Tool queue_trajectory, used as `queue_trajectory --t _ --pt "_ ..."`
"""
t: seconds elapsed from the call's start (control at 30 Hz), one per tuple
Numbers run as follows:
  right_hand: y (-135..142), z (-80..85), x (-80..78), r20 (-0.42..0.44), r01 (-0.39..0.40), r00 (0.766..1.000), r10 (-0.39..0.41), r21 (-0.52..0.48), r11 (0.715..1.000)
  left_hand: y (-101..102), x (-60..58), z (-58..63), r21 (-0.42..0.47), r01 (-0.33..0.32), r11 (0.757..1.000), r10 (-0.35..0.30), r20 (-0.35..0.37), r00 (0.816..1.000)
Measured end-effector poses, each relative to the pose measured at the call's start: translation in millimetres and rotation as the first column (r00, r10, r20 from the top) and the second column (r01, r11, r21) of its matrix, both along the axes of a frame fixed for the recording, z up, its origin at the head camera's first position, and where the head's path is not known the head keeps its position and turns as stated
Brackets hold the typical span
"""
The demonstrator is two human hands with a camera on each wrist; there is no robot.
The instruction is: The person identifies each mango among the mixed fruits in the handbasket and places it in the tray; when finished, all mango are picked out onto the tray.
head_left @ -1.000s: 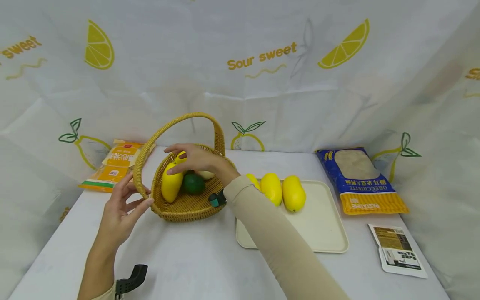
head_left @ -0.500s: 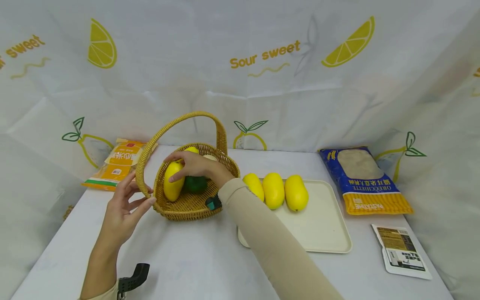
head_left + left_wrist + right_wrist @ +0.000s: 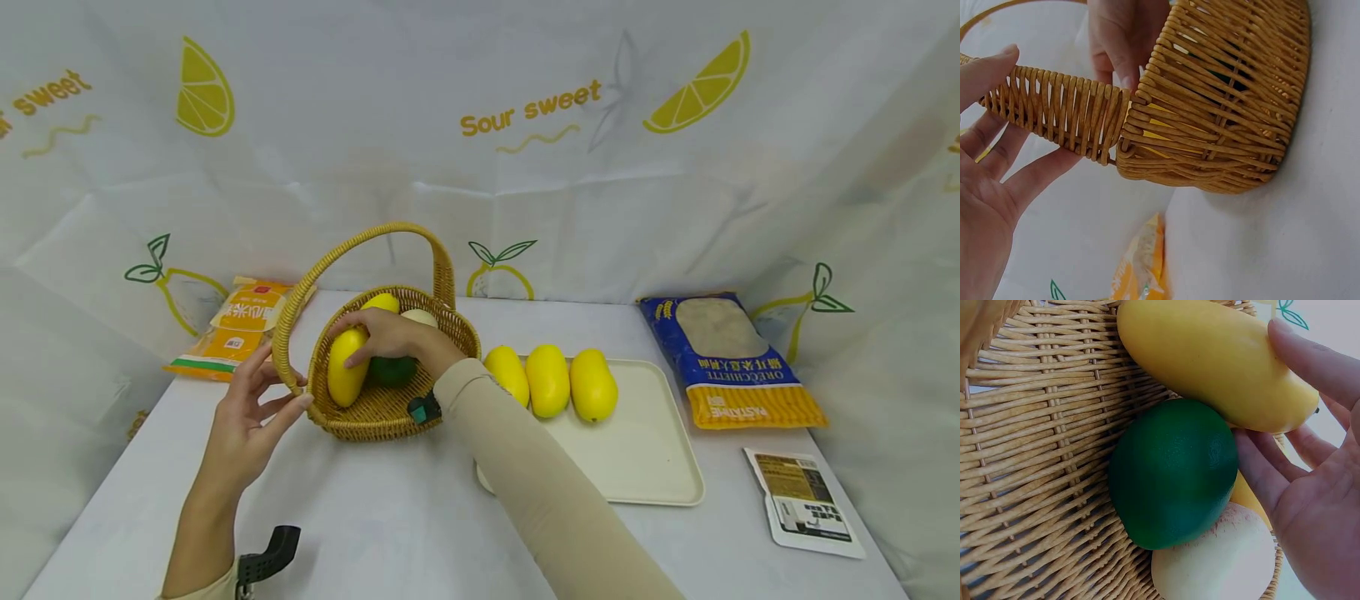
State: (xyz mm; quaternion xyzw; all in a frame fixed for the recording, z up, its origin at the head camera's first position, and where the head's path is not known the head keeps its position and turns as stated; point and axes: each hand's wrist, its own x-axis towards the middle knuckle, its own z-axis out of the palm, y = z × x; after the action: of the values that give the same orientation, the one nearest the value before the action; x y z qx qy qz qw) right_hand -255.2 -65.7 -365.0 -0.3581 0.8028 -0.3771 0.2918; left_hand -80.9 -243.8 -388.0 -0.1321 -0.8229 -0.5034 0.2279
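Observation:
A wicker basket (image 3: pixel 375 430) with a tall arched handle (image 3: pixel 390 227) stands left of the middle of the table. My left hand (image 3: pixel 243 425) pinches the handle near its lower left end; in the left wrist view the thumb lies on one side of the handle (image 3: pixel 1063 106) and fingers on the other. Inside the basket, my right hand (image 3: pixel 393 333) grips a yellow mango (image 3: pixel 345 379) by its upper end, thumb and fingers on opposite sides. Touching that mango are a dark green fruit (image 3: pixel 1175 475) and, below, a pale fruit (image 3: pixel 1216 562). Another yellow fruit (image 3: pixel 382 302) lies behind, partly hidden.
Three yellow mangoes (image 3: pixel 547 382) lie at the back of a cream tray (image 3: pixel 637 467), right of the basket. An orange bag (image 3: pixel 228 337) is behind the left hand. Right of the tray lie a blue pasta bag (image 3: pixel 723 358) and a small pouch (image 3: pixel 806 504).
My right hand has lowered onto the mango at the basket's left, and its fingers have closed around the upper end. The left hand stays on the handle.

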Motion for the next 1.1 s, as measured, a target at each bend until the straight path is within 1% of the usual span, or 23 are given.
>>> queue_trajectory --t 0.07,0.3,0.5,0.63,0.87,0.97,1.1 --pt "0.1 -0.2 0.0 0.001 0.004 1.000 -0.004 0.002 1.000 0.0 0.0 -0.1 -0.001 0.000 1.000 0.000 0.001 1.000" --pt "2.4 -0.3 -0.2 -0.017 0.003 1.000 -0.002 0.038 0.999 -0.4 -0.9 -0.1 -0.004 0.013 1.000 -0.013 -0.029 0.999" --pt "6.2 2.2 -1.4 0.006 0.013 1.000 -0.013 0.052 0.999 0.3 -0.6 0.2 -0.003 0.006 1.000 -0.006 -0.013 1.000" --pt "8.2 5.5 -1.5 0.026 0.021 0.999 -0.022 0.025 0.999 0.3 -0.9 0.1 -0.003 0.007 1.000 -0.008 -0.016 1.000" --pt "14.2 14.9 0.4 0.105 0.033 0.994 -0.027 -0.057 0.998 0.5 -2.4 -0.7 -0.005 0.032 0.999 -0.033 -0.051 0.998" --pt "18.0 20.5 1.0 0.092 0.021 0.996 -0.015 -0.068 0.997 0.3 -2.2 -1.4 -0.002 0.038 0.999 -0.038 -0.058 0.998" --pt "23.7 27.9 1.1 0.069 0.002 0.998 0.003 -0.081 0.997 -0.3 -1.2 -1.4 0.002 0.027 1.000 -0.027 -0.042 0.999"
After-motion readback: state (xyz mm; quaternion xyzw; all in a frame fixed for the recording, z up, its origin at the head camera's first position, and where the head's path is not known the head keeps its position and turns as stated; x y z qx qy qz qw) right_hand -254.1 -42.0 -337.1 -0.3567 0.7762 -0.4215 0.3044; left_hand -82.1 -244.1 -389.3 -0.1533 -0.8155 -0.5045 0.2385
